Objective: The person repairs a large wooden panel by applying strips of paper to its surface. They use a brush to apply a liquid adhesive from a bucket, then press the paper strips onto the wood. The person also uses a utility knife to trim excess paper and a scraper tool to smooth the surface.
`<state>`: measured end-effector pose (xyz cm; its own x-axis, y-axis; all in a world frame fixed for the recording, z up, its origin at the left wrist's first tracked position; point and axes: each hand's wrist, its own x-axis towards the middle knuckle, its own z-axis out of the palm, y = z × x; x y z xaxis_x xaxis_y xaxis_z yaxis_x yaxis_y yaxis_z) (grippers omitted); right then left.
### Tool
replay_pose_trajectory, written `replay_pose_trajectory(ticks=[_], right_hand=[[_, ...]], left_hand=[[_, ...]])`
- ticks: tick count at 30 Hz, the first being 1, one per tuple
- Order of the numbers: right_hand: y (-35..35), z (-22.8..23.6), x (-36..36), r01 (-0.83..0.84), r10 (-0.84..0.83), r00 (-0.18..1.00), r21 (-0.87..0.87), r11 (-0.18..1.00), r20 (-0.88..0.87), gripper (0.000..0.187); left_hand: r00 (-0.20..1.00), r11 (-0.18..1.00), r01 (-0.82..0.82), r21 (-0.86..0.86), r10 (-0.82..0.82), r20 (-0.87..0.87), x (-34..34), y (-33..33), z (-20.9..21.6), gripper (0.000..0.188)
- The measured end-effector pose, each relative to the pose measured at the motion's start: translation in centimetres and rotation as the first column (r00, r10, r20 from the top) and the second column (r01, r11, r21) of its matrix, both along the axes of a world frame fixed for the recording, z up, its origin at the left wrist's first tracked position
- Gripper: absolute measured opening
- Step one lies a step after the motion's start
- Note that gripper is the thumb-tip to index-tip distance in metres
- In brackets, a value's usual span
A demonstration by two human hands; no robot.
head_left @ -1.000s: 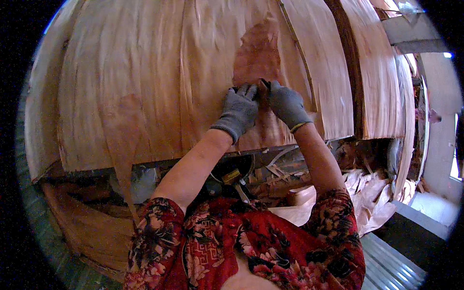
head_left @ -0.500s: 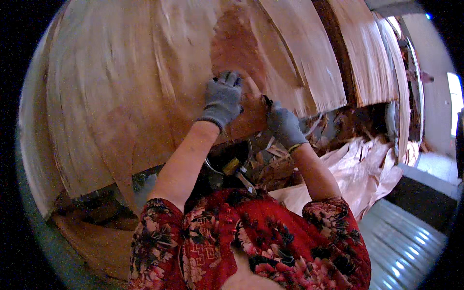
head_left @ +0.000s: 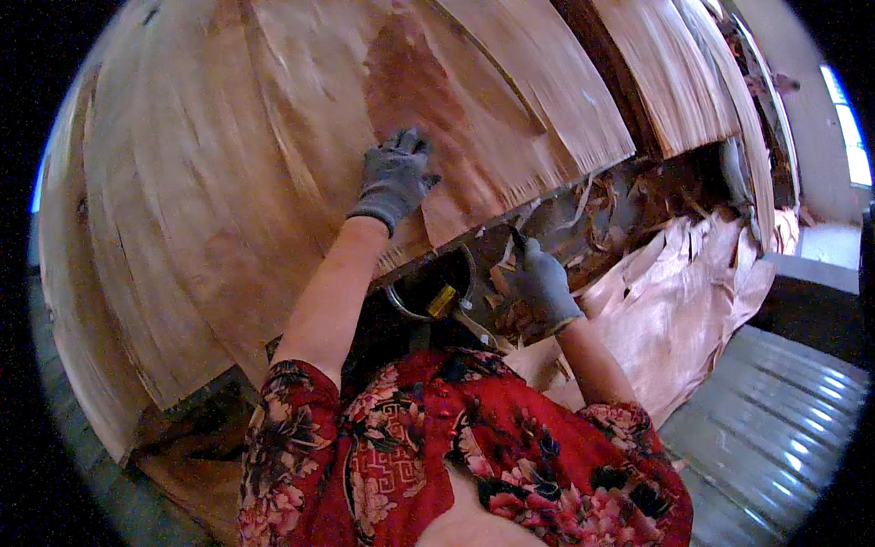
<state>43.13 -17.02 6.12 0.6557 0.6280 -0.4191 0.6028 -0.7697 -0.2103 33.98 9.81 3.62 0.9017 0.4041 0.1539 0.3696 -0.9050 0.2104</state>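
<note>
1. We have the left hand (head_left: 395, 182), grey-gloved, laid open on the wood sheet (head_left: 219, 237); thumb out to the right, fingers pointing far. Palm side is hidden, so we can't see anything under it.
2. Wood sheet sits in front of us, on the big far pile. Reddish patch (head_left: 410, 82) runs far from the left hand's fingertips; we can't tell if it's a separate piece or a stain.
3. Right hand (head_left: 544, 284), same glove, is off the sheet, just beyond its near edge. Fingers look curled, but their inner side is turned from us. A dark tip (head_left: 518, 239) shows at the thumb end; we can't tell if it's a held tool or part of the glove, so grip unconfirmed.
4. Bucket (head_left: 472, 273) is below the near edge, between the forearms; inside is too dark to read. Yellow block (head_left: 442, 301) at it is too small to identify.
5. Scraps (head_left: 597, 219) lie right of that, in shadow. Pale sheets (head_left: 674, 292) spread nearer, partly behind the right forearm.
6. Ridged metal (head_left: 775, 428) at near right gets cut off by the lens rim. Far-right window (head_left: 848, 128) is blown out.
</note>
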Motion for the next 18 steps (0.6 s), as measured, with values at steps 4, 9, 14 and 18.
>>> replay_pose_trajectory(ticks=[4,9,14,18], right_hand=[[6.0,2.7,-0.6,0.077,0.001,0.988,0.491,0.868,-0.157,0.023],[15.1,-1.7,1.7,-0.045,0.105,0.985,0.388,0.92,-0.135,0.03],[19.7,-2.5,2.1,-0.343,0.32,0.938,0.242,0.908,0.131,0.028],[21.0,-1.0,1.5,-0.218,0.205,0.976,0.228,0.949,0.079,0.028]], left_hand=[[1.0,0.994,-0.024,0.106,0.023,0.008,0.5,1.0,-3.7,0.029],[0.979,0.975,-0.081,0.206,0.039,0.199,0.6,1.2,-3.5,0.028],[0.995,0.987,-0.068,0.149,0.055,0.088,0.1,2.3,-2.7,0.037],[0.998,0.991,-0.051,0.121,0.048,0.028,0.3,2.4,-3.3,0.039]])
